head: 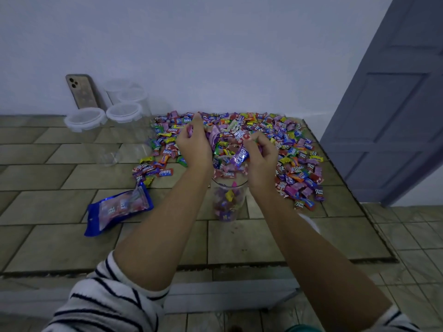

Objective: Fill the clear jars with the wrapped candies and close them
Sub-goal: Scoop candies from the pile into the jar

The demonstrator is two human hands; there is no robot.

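Observation:
A clear open jar (229,201), partly filled with wrapped candies, stands on the tiled table in front of me. Both hands hover above its mouth, cupped together around a bunch of candies. My left hand (193,144) holds pink and purple wrappers against its fingers. My right hand (260,152) curls round several candies, a purple one (239,155) slipping down between the hands. Behind and to the right spreads a big pile of loose wrapped candies (294,149).
Several clear jars with white lids (123,112) stand at the back left near a phone (81,91) leaning on the wall. A blue candy bag (118,208) lies at the left. The table's right edge runs beside a grey door (393,111).

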